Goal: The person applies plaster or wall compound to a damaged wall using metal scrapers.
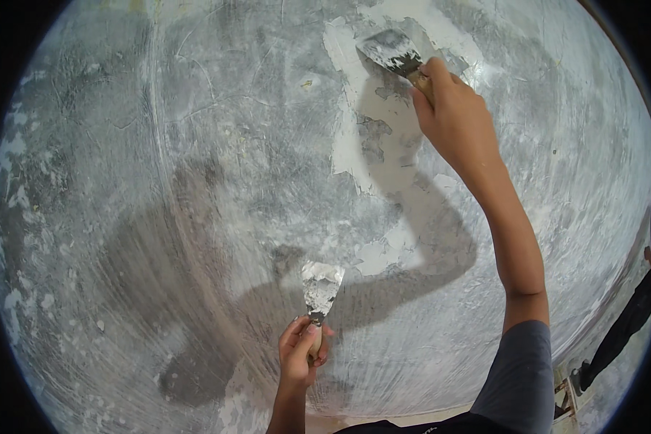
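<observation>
My right hand (459, 119) reaches up to the upper right, closed around the wooden handle of a putty knife (390, 50). That blade, smeared with white putty, lies at or very near the grey wall (267, 145), over a ragged patch of pale putty (347, 108). Lower down, my left hand (300, 351) grips a second putty knife (322, 286) by its wooden handle, blade pointing up. A lump of white putty covers most of its blade. Whether this second blade touches the wall, I cannot tell.
The wall bears scratches, white specks and darker shadows of my arms. At the far right another person's dark-clothed leg (626, 322) and shoe show, beside a metal frame (568, 394) low down. A dark edge runs along the wall's upper right.
</observation>
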A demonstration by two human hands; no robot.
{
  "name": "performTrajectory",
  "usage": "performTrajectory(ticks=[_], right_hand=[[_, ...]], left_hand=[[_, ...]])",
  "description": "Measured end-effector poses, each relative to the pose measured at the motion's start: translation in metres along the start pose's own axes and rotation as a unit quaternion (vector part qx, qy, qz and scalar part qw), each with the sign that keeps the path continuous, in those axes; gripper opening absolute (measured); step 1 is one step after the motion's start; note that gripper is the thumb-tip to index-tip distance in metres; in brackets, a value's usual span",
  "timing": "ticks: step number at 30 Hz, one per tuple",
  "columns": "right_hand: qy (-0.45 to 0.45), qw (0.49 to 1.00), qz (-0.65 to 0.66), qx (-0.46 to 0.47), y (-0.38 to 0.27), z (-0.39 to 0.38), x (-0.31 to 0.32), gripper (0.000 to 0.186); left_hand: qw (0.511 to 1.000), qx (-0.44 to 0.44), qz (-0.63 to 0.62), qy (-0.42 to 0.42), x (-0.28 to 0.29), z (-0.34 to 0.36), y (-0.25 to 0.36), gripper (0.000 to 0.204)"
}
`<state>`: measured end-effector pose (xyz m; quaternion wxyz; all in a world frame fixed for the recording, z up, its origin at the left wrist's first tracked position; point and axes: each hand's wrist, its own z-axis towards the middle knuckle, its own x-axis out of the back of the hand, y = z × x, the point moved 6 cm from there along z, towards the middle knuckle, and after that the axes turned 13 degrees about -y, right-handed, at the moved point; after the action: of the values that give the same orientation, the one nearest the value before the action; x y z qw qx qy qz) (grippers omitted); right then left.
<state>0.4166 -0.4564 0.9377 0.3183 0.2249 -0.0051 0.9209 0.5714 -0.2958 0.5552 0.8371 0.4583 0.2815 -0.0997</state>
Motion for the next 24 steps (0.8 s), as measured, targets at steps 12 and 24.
performTrajectory(ticks=[12,24], right_hand=[[0.023,0.999,-0.024,0.022,-0.012,0.004,0.007,0.021],[0.003,0.998,-0.045,0.036,-0.001,0.005,0.033,0.021]], left_hand=[[1.0,0.006,0.003,0.03,0.013,-0.005,0.0,0.021],[0.998,-0.008,0.03,0.058,0.013,-0.008,0.015,0.018]])
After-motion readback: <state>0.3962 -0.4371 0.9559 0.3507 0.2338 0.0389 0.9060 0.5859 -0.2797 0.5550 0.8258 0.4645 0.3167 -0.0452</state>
